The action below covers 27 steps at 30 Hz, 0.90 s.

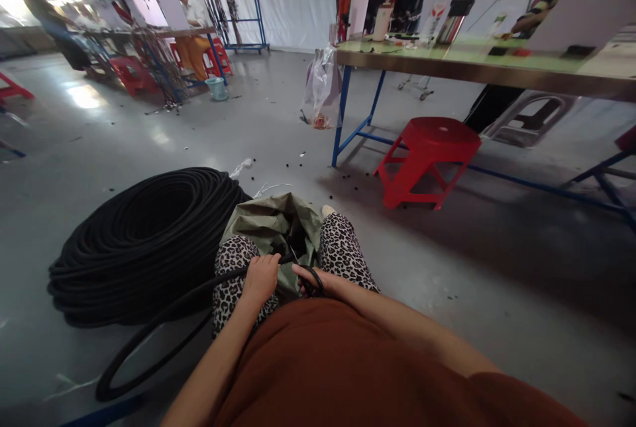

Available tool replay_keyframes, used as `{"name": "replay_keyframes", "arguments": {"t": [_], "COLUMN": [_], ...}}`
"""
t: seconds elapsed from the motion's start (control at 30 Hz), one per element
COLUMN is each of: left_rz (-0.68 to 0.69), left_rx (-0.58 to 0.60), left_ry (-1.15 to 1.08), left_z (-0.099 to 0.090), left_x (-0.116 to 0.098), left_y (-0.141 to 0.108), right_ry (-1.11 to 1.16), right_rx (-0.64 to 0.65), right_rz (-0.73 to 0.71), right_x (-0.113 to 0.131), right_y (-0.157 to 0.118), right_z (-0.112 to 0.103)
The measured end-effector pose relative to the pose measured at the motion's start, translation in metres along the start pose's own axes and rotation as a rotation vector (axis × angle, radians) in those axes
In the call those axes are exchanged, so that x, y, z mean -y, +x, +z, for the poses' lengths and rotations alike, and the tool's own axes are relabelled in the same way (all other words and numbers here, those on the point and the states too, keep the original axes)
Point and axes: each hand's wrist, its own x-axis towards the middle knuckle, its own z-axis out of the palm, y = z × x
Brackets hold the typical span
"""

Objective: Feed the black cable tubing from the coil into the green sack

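Observation:
My left hand [262, 277] is closed around a thick black rope [206, 284], whose short end sticks out past my fingers. From that hand the rope loops down to the floor beside a large black coil [144, 248] on my left. In my right hand [318, 279] are scissors [312, 276] with black handles, their blades pointing toward the rope's end. Between my knees stands an olive-green sack [263, 215] with its mouth open and dark pieces inside. Whether the blades touch the rope I cannot make out.
A red stool [430, 155] stands ahead to the right, by a long worktable [472, 69] with blue legs. A clear plastic bag [322, 93] hangs at the table's corner. Small black scraps lie on the floor. Two people work at benches far left; a striped sleeve [551, 0] shows right.

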Motion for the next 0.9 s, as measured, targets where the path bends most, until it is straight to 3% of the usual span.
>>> {"name": "replay_keyframes", "arguments": {"t": [0.2, 0.9], "left_rz": [0.016, -0.016], "left_rx": [0.007, -0.021], "left_ry": [-0.027, -0.014], "left_z": [0.000, -0.002], "left_x": [0.001, 0.000], "left_y": [0.001, 0.002], "right_ry": [0.153, -0.092], "right_rx": [0.022, -0.137], "right_rz": [0.106, 0.005], "right_x": [0.005, 0.015], "right_y": [0.001, -0.013], "right_z": [0.002, 0.004]}}
